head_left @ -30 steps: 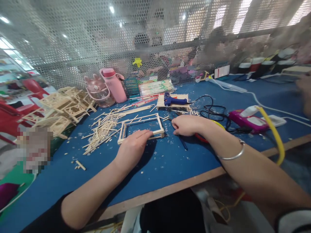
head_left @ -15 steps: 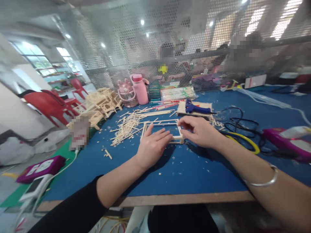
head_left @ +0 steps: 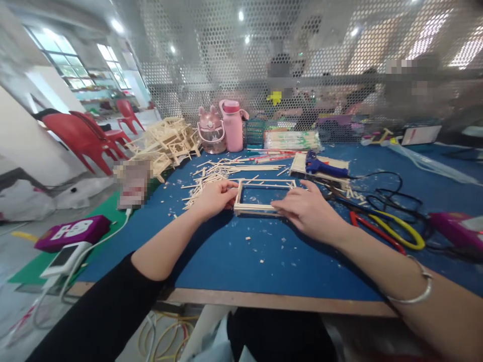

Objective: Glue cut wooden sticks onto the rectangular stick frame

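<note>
A rectangular frame of thin wooden sticks (head_left: 264, 183) lies on the blue table (head_left: 271, 256). My left hand (head_left: 214, 197) curls around the frame's left end, fingers closed on it. My right hand (head_left: 307, 208) rests over the frame's right near corner, fingers bent and pressing on its near bar. A pile of loose wooden sticks (head_left: 215, 173) lies just left of and behind the frame.
A blue glue gun (head_left: 323, 167) rests on a stick panel behind the frame. Cables and red and yellow-handled cutters (head_left: 388, 226) lie at right. Pink bottles (head_left: 226, 131) and stacked stick frames (head_left: 166, 143) stand at the back left. Perforated mesh closes the far side; red chairs (head_left: 85, 138) stand left.
My left hand has moved from lying flat on the frame's near bar to gripping its left end. My right hand shifted to the near right corner. The view swung left.
</note>
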The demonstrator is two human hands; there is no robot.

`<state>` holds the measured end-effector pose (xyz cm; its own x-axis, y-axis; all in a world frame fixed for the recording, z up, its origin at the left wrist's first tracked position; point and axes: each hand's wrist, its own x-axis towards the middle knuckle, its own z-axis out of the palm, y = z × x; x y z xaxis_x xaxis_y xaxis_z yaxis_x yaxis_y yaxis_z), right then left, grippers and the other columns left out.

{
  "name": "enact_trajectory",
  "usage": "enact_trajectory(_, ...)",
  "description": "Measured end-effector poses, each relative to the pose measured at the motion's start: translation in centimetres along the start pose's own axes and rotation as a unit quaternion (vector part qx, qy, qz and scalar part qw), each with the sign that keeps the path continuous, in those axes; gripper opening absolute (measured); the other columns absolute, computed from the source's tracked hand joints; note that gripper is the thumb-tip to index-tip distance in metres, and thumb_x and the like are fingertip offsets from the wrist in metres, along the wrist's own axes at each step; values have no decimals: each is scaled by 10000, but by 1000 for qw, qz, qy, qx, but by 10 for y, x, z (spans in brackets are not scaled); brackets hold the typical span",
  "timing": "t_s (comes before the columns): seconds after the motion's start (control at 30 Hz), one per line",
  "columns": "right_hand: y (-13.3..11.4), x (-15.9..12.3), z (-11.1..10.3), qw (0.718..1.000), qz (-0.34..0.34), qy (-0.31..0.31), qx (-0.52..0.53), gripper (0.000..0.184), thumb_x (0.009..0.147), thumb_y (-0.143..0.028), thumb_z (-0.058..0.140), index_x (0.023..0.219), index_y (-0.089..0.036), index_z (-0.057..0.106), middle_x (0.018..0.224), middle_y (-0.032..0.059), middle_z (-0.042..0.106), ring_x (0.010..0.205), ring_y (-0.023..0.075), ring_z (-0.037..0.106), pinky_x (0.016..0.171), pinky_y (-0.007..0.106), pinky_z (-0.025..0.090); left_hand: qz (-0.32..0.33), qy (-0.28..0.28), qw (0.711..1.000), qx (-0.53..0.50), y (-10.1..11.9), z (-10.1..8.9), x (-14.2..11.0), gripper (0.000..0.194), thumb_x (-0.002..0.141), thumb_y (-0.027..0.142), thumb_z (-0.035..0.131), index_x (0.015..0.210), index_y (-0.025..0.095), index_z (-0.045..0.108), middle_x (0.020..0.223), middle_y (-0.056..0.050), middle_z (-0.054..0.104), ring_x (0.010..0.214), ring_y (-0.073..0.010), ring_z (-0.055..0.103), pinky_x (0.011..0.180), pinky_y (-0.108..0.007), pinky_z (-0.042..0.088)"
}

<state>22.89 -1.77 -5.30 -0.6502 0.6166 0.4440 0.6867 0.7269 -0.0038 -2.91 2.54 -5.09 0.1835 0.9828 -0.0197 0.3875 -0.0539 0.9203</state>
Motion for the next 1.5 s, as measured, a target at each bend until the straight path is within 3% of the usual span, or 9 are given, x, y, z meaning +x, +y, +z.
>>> enact_trajectory(0.27,6,-3,-2,998,30,-13,44,224,864,-220,495,980,-248,686,864,51,701,857,186,592,1014,502,204,-4,-27,998,-60,6,6,-5,221,751,212,625,958,145,585,552,53,556,462,-61,503,517,-200,465)
enact_trajectory(0.37,-2,0,-6,996,46,-25,66,226,857,-242,511,1021,-233,665,935,51,701,911,194,590,1013,490,219,3,-31,998,-58,7,5,-6,186,767,192,604,945,144,587,524,59,540,439,-57,485,487,-188,442)
enact_trajectory(0.5,-22,19,-13,996,19,-28,83,381,817,-303,569,1184,-203,580,1129,90,640,1045,234,535,951,440,308,15,-44,997,-65,6,4,-6,166,780,186,586,941,148,580,515,62,537,438,-59,493,491,-190,446)
enact_trajectory(0.6,-38,40,-12,996,-12,-37,77,317,819,-316,565,1109,-210,632,1077,93,638,1003,237,536,893,416,348,25,-55,995,-75,3,4,-5,175,782,198,583,950,151,566,531,63,546,451,-60,513,506,-190,457)
enact_trajectory(0.73,-47,53,1,996,18,-16,90,255,832,-300,555,1043,-209,667,989,81,648,928,214,546,848,383,371,37,-63,995,-73,-1,2,-3,201,764,215,603,950,149,567,523,62,557,443,-70,521,487,-190,451)
enact_trajectory(1.0,-44,43,23,991,42,15,124,213,842,-235,551,1010,-214,679,865,61,651,827,185,558,786,340,378,52,-55,995,-59,1,3,-4,199,759,204,602,942,132,570,499,59,551,417,-67,504,458,-183,435)
enact_trajectory(1.23,-48,43,17,988,56,49,133,80,801,-195,571,849,-199,635,831,44,672,804,192,580,800,339,368,65,-56,995,-49,-2,2,-1,233,739,222,620,950,129,583,506,50,561,412,-71,489,445,-191,412)
enact_trajectory(1.37,-43,39,12,992,73,21,101,164,812,-271,580,945,-189,630,898,60,687,855,211,582,813,356,362,64,-57,995,-45,-3,1,0,240,745,253,618,951,135,580,515,50,556,426,-78,500,468,-208,438)
enact_trajectory(1.5,-37,38,14,993,57,-7,101,190,869,-240,512,902,-209,697,892,59,705,834,185,591,793,335,371,63,-57,996,-30,-1,2,-2,264,756,301,617,960,138,582,546,40,558,464,-83,521,506,-224,472)
